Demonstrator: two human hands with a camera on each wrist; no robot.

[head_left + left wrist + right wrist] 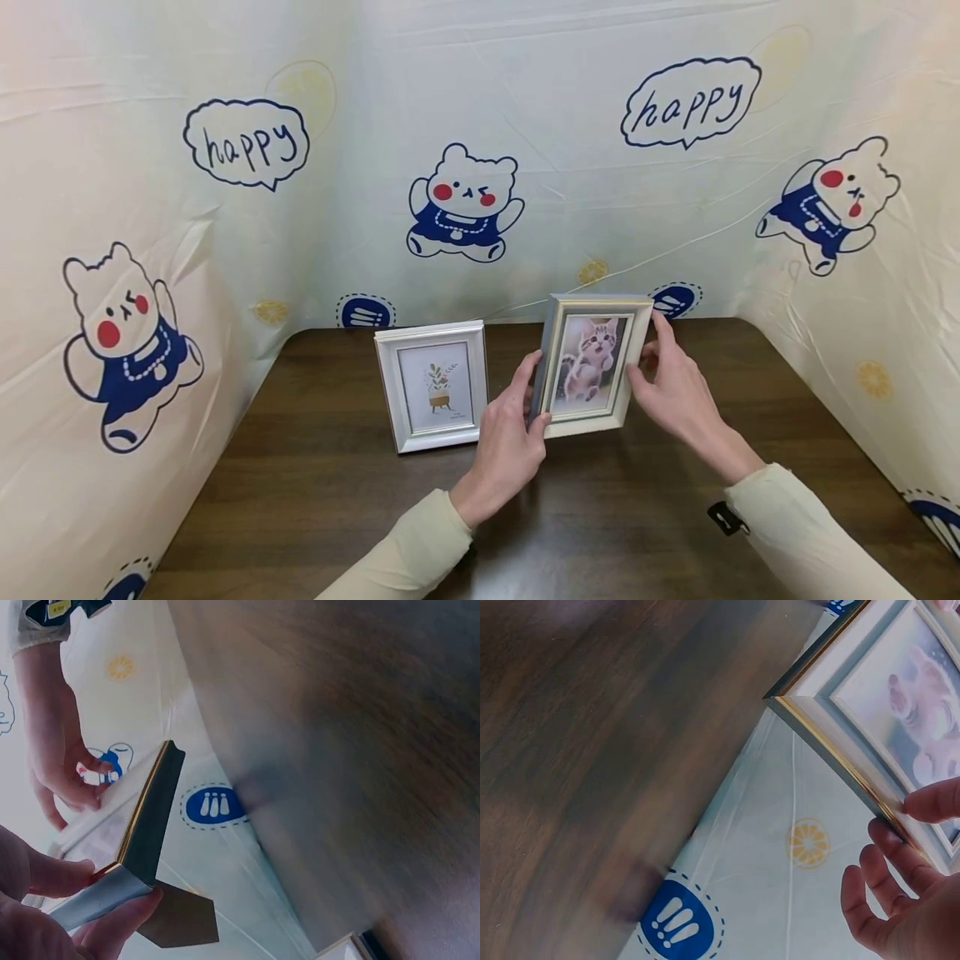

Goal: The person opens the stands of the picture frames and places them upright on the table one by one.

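Both hands hold the cat frame (590,364) by its side edges — left hand (508,433) pinching, right hand (675,387) fingers curled — likely to steady it upright, right of the plant frame (435,386) on the table (315,492).

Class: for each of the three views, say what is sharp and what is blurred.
Head view: evenly lit and sharp, kitten photo frame crisp. Left wrist view: wooden table smeared, left hand soft up close. Right wrist view: table blurred, frame's kitten print hazy, gold edge clearer.
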